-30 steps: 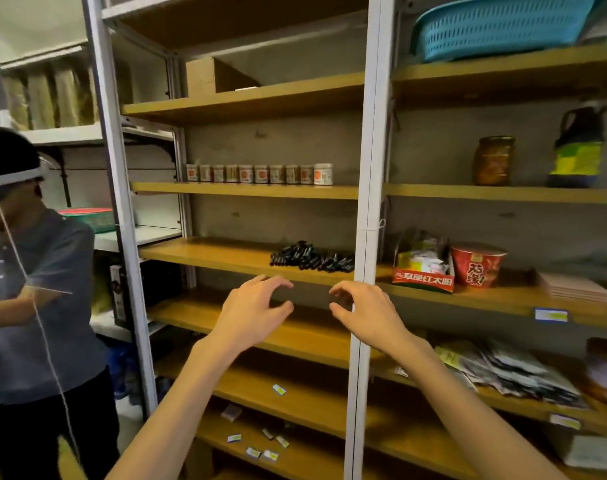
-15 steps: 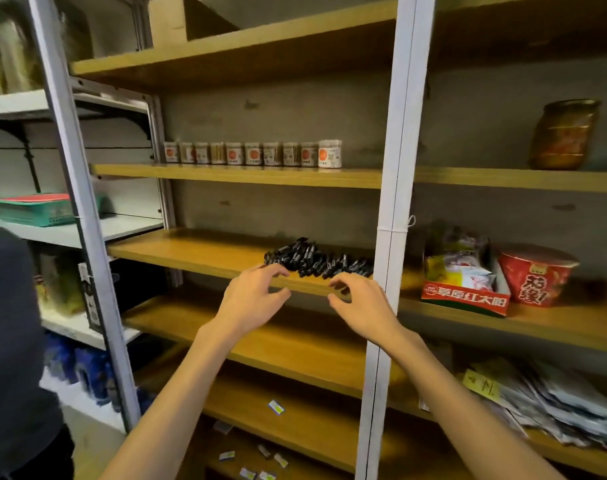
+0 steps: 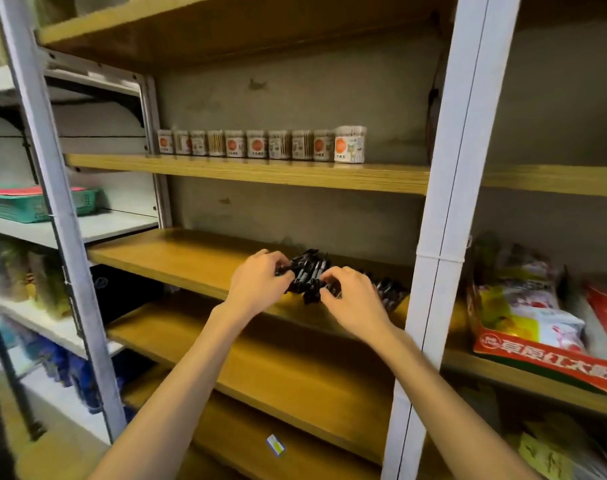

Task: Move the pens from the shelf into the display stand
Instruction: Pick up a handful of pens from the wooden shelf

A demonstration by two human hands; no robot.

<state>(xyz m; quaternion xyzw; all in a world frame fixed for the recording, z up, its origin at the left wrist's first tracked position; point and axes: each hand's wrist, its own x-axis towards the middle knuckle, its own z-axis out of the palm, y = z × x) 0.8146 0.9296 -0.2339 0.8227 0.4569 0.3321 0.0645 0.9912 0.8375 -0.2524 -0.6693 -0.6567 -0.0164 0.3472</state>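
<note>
Mid-frame, a heap of black plastic pens [image 3: 310, 275] lies on the yellow wooden shelf [image 3: 177, 254]. The left hand [image 3: 257, 284] and right hand [image 3: 354, 299] curl their fingers around the heap from either side, gripping pens.

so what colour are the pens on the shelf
Black, all that show. The head view shows the pens heaped on the wooden shelf.

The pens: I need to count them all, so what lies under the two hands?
Black pens lie heaped on the wooden shelf. The left hand and right hand cover part of the heap, so hidden pens cannot be counted.
</note>
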